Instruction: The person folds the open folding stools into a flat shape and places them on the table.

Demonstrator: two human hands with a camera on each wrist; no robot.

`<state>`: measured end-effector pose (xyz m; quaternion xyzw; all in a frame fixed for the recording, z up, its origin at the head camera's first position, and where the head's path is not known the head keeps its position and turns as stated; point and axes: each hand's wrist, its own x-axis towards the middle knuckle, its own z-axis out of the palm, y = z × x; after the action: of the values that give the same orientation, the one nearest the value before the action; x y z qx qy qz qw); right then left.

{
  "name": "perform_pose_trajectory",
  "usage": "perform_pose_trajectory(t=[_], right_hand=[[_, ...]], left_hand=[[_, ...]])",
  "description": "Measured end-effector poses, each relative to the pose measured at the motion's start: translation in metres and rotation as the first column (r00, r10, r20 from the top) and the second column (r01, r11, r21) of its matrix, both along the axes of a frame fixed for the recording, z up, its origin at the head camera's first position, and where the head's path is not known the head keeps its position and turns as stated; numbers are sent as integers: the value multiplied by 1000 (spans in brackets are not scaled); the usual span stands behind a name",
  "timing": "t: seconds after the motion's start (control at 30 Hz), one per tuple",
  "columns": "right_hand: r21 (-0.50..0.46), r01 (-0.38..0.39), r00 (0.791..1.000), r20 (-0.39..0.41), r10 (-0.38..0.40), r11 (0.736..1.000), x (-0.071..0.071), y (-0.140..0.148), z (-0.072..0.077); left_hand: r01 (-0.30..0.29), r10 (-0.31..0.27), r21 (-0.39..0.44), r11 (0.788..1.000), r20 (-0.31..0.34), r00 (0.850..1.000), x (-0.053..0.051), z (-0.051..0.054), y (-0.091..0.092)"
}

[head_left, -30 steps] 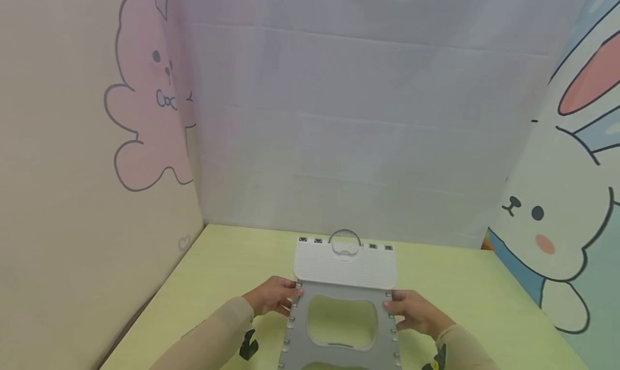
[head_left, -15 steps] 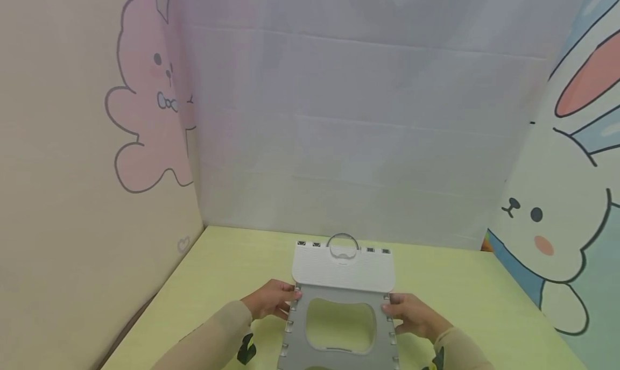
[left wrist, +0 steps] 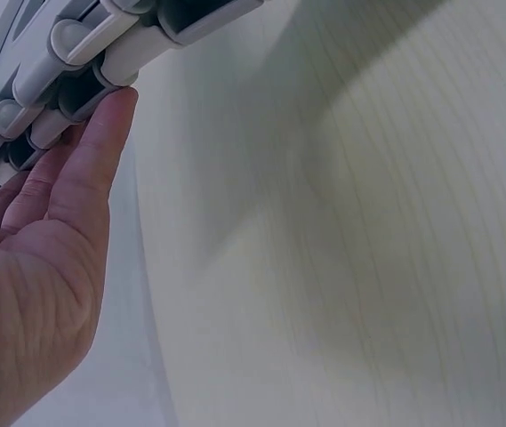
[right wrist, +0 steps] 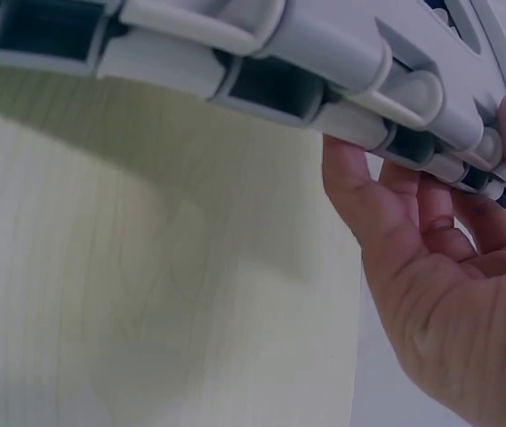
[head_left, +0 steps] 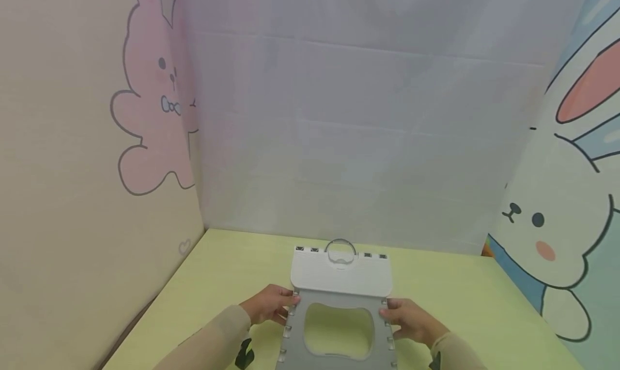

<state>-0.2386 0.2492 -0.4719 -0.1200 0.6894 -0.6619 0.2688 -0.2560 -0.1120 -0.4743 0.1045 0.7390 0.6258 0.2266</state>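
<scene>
A grey and white folding step stool (head_left: 341,276) is held flat above the table in the head view, its textured white panel and wire-like carry handle (head_left: 341,242) facing the back wall. My left hand (head_left: 271,304) grips its left edge, thumb on top and fingers below. On the opposite edge my right hand (head_left: 411,319) holds it the same way. In the left wrist view, the fingers (left wrist: 92,165) reach under the hinged edge. The right wrist view shows fingertips (right wrist: 346,160) pressed to the stool's underside (right wrist: 270,84). The near end of the stool is cut off by the frame.
The pale yellow wood-grain table (head_left: 232,262) stretches on both sides of the stool. A pale curtain-like back wall (head_left: 358,144) rises behind it. Side walls carry a pink rabbit print (head_left: 155,160) and a white rabbit print (head_left: 547,219).
The stool and both hands sit slightly lower in the head view, along with the background. Both hands keep the same hold on its edges.
</scene>
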Motion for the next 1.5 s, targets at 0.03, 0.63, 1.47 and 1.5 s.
perform_pose_trajectory(t=[0.03, 0.63, 1.47, 1.5], right_hand=[[3, 2, 1000, 2, -2, 1000, 0, 0, 0], [49, 30, 999, 18, -31, 998, -1, -3, -4], [75, 48, 998, 41, -51, 996, 2, -2, -5], [76, 49, 998, 39, -52, 996, 2, -2, -4]], left_hand=[[-1, 0, -3, 1000, -1, 1000, 0, 0, 0], [-20, 20, -1, 1000, 26, 999, 0, -4, 0], [-13, 15, -48, 999, 43, 999, 1, -5, 1], [-13, 15, -50, 999, 41, 999, 0, -5, 2]])
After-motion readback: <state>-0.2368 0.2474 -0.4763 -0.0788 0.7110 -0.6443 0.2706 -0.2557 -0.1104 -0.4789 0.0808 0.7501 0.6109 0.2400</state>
